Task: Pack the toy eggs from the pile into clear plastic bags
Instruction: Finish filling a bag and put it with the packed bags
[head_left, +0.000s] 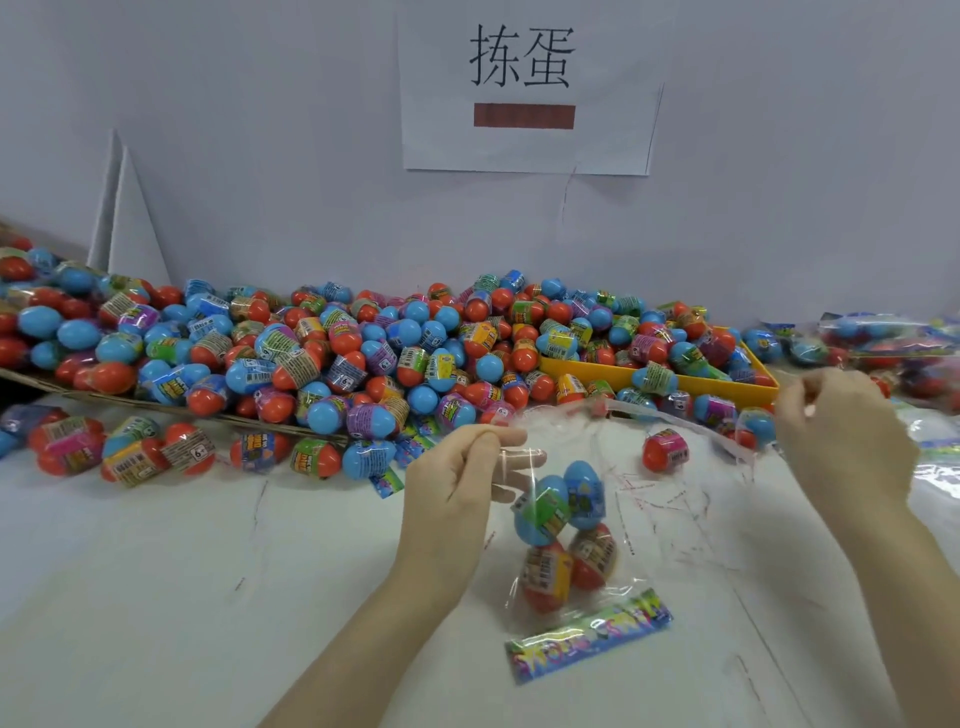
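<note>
A big pile of red and blue toy eggs (332, 348) lies along the wall. In front of me a clear plastic bag (660, 514) lies on the white table, holding two blue and two red eggs (563, 530) above a colourful printed header strip (587, 642). My left hand (457, 493) pinches the bag's open edge at the left. My right hand (841, 431) pinches the same edge at the right, so the mouth is stretched between them. One loose red egg (665, 451) lies just behind the bag.
A yellow tray (618, 370) with eggs sits at the back right. Filled bags (883, 343) are heaped at the far right. A cardboard sheet (156, 405) lies under the left of the pile. A paper sign (524, 88) hangs on the wall.
</note>
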